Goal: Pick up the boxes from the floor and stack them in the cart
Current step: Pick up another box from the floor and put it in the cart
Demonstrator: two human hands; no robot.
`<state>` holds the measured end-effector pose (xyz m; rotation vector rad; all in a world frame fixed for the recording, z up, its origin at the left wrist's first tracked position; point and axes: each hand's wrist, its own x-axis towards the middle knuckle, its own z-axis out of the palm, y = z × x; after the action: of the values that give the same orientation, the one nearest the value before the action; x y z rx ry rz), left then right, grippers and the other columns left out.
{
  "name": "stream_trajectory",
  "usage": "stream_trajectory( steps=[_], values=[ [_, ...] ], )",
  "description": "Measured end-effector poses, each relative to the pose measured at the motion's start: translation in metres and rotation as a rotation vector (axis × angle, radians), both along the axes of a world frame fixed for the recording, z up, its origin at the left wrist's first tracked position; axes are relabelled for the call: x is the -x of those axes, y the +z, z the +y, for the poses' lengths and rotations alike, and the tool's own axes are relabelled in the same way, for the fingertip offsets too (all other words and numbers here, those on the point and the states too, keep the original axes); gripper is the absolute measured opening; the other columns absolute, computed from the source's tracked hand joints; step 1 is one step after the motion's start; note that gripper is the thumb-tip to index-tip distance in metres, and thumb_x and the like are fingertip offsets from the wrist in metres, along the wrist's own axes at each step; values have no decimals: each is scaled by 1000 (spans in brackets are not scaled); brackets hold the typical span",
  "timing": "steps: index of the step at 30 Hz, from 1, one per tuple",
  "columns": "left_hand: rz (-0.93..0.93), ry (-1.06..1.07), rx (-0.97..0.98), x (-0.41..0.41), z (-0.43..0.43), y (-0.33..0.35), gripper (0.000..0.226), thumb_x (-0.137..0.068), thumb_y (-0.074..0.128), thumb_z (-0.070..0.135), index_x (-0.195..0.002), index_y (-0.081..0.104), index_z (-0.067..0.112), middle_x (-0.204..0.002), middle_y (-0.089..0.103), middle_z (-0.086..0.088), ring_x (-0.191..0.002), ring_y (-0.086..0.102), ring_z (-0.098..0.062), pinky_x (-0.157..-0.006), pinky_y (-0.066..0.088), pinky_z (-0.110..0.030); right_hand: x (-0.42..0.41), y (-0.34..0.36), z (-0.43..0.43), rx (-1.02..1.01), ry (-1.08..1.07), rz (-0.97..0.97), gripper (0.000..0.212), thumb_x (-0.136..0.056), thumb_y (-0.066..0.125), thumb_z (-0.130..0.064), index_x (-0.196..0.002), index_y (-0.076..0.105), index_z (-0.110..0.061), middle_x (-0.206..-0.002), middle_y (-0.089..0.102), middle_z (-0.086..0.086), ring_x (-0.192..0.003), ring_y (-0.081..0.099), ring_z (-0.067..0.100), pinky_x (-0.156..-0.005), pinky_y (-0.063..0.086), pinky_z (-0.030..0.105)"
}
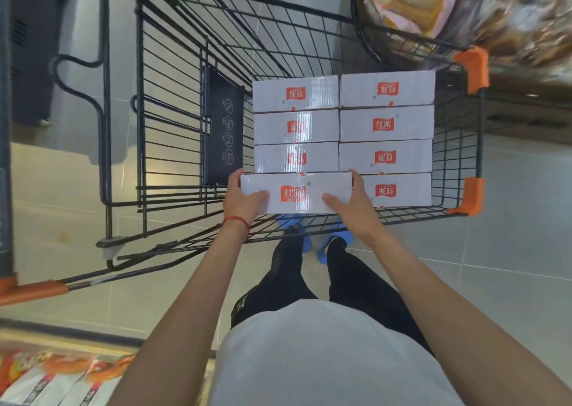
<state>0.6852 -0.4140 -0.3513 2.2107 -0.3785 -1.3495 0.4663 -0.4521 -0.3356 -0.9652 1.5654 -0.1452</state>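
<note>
Seven boxes (pixel 387 124) laid in cart (pixel 472 193); eighth box (pixel 312 186) grasped by left grip (pixel 244 203) and right grip (pixel 353 207), last gap unfilled.

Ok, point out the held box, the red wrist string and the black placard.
held box (pixel 315 182): head view, white top face.
red wrist string (pixel 236 220): head view, mid-strand.
black placard (pixel 224 127): head view, its centre.

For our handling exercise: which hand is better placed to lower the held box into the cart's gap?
Likely left: the left hand grips the free end of the held box, while the right hand crowds the neighbouring box.
</note>
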Motion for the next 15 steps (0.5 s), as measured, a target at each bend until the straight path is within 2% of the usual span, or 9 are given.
stream_trajectory(
  steps=[2, 4, 6, 9, 12, 15],
  values=[
    [-103, -53, 38, 8, -2, 6, 73, -86, 73, 10, -149, 36, 18, -133, 46, 6, -124, 47, -15, -107, 41, -33, 3, 4, 4, 50, -91, 34, 72, -100, 66, -22, -159, 26, -20, -159, 40, 2, -145, 40, 21, -115, 40, 40],
    [-262, -203, 104, 18, -3, 14, 68, -87, 72, 13, -146, 39, 16, -138, 42, 7, -130, 40, -11, -112, 34, -34, 12, 6, 13, 114, -200, 51, 62, -101, 65, -23, -155, 36, -21, -157, 43, -1, -145, 40, 18, -117, 39, 40],
    [-380, -388, 153, 28, -6, 19, 63, -88, 71, 19, -144, 43, 17, -150, 40, -2, -139, 37, -20, -117, 32, -41, 25, 9, 23, 156, -294, 37, 48, -102, 63, -22, -148, 48, -23, -151, 50, -4, -139, 45, 14, -111, 42, 32],
    [-347, -531, 216, 54, -13, 29, 55, -89, 66, 21, -141, 48, 20, -151, 41, -6, -139, 39, -25, -117, 36, -43, 55, 18, 38, 229, -432, 7, 34, -102, 62, -16, -135, 61, -21, -138, 60, -7, -126, 56, 10, -97, 46, 16],
    [-297, -614, 307, 93, -20, 47, 47, -92, 63, 14, -137, 53, 16, -142, 48, -5, -131, 45, -19, -113, 38, -33, 91, 31, 51, 285, -593, -2, 26, -99, 62, -9, -122, 68, -20, -120, 69, -10, -109, 63, 1, -99, 52, 21],
    [-237, -667, 333, 141, -22, 62, 45, -93, 63, 12, -136, 55, 16, -136, 50, -1, -127, 47, -16, -110, 35, -29, 140, 43, 70, 318, -716, -37, 27, -98, 62, -5, -121, 68, -16, -117, 72, -5, -104, 65, 0, -101, 52, 24]
  ],
)
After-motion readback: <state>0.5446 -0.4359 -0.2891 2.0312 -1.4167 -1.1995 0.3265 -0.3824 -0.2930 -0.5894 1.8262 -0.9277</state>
